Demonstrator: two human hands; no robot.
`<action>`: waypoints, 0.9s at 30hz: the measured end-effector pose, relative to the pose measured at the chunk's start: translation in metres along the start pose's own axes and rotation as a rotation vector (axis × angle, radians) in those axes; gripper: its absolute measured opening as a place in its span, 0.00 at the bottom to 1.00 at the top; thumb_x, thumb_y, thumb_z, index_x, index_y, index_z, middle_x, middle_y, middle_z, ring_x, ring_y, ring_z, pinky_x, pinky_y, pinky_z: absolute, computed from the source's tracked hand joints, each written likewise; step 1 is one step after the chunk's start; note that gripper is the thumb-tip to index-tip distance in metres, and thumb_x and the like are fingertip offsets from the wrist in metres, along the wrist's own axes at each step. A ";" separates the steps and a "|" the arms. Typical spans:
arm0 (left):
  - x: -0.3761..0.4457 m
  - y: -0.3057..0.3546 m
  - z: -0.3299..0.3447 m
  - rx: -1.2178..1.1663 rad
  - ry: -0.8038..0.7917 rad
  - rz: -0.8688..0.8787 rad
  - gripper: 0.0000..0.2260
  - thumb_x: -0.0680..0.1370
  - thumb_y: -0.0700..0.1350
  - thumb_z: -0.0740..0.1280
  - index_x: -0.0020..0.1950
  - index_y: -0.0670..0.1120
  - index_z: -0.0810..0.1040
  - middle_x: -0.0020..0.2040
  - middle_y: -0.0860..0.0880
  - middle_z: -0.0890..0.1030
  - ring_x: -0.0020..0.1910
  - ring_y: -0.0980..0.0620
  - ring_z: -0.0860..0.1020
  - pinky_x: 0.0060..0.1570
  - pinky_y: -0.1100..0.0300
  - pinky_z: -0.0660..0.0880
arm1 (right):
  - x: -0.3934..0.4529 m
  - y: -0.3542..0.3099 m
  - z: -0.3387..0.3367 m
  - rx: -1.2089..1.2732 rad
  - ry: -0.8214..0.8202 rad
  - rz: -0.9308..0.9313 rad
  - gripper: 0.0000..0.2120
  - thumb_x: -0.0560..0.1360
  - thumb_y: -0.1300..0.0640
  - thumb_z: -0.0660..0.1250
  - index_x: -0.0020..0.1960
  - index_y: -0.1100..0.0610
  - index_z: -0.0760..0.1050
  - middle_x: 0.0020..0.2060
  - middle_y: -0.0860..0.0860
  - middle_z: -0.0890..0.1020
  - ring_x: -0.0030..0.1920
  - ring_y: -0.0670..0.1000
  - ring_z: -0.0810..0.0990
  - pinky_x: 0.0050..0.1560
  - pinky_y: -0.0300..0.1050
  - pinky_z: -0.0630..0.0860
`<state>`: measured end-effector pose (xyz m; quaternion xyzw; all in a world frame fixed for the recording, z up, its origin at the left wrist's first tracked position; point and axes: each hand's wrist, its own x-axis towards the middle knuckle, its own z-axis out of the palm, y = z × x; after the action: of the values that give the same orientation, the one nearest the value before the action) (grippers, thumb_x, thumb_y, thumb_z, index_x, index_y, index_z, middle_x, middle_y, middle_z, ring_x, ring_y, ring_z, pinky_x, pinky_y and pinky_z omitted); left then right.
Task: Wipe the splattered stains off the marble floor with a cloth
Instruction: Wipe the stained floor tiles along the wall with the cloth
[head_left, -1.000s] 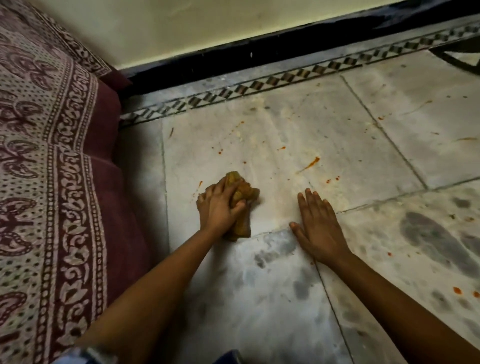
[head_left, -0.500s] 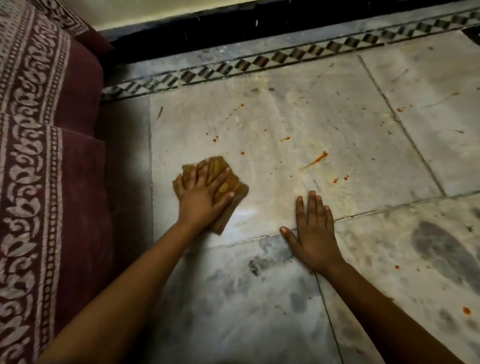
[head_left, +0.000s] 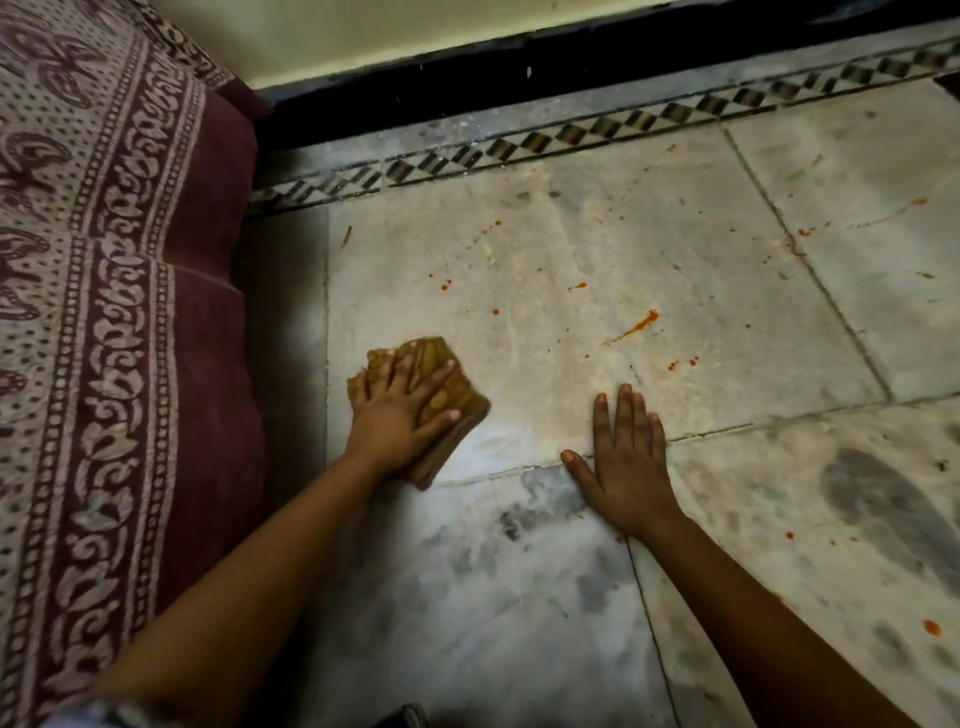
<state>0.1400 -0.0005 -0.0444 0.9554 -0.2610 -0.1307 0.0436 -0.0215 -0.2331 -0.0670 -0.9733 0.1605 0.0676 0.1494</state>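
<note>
On marble floor (head_left: 597, 249), cloth (head_left: 447, 395) under left hand (head_left: 402, 410) fingers (head_left: 400, 371)

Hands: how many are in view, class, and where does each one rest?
2. The left hand presses flat on the cloth near the bedding. The right hand lies flat on the bare floor, straddling a tile joint. None seems hidden.

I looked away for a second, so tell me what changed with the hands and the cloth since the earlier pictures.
The left hand went from bunching the cloth to pressing it flat with spread fingers, and slid it left toward the tile seam. The right hand stayed flat on the marble floor. The orange streak and nearby spots remain unwiped.
</note>
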 end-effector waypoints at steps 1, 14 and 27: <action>0.007 0.014 -0.002 -0.013 -0.017 -0.042 0.32 0.69 0.74 0.43 0.72 0.68 0.46 0.78 0.48 0.45 0.76 0.43 0.41 0.69 0.41 0.40 | 0.000 0.000 0.000 0.014 -0.012 -0.003 0.44 0.75 0.32 0.34 0.75 0.64 0.54 0.73 0.66 0.54 0.73 0.60 0.48 0.70 0.46 0.32; -0.036 -0.011 -0.018 0.034 -0.252 -0.112 0.39 0.64 0.79 0.41 0.72 0.66 0.38 0.77 0.48 0.37 0.76 0.43 0.38 0.71 0.42 0.41 | -0.001 -0.006 -0.025 -0.083 -0.247 0.062 0.40 0.75 0.32 0.40 0.75 0.56 0.32 0.74 0.58 0.33 0.75 0.56 0.33 0.73 0.52 0.36; -0.041 -0.048 0.010 -0.043 0.036 0.229 0.26 0.70 0.75 0.40 0.68 0.76 0.44 0.76 0.46 0.56 0.75 0.42 0.53 0.68 0.47 0.45 | 0.002 -0.043 -0.022 -0.028 -0.186 0.032 0.48 0.61 0.33 0.25 0.75 0.58 0.34 0.75 0.56 0.36 0.76 0.52 0.36 0.72 0.44 0.34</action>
<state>0.1271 0.0617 -0.0519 0.9204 -0.3647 -0.1131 0.0837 -0.0030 -0.2014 -0.0350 -0.9621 0.1605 0.1623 0.1489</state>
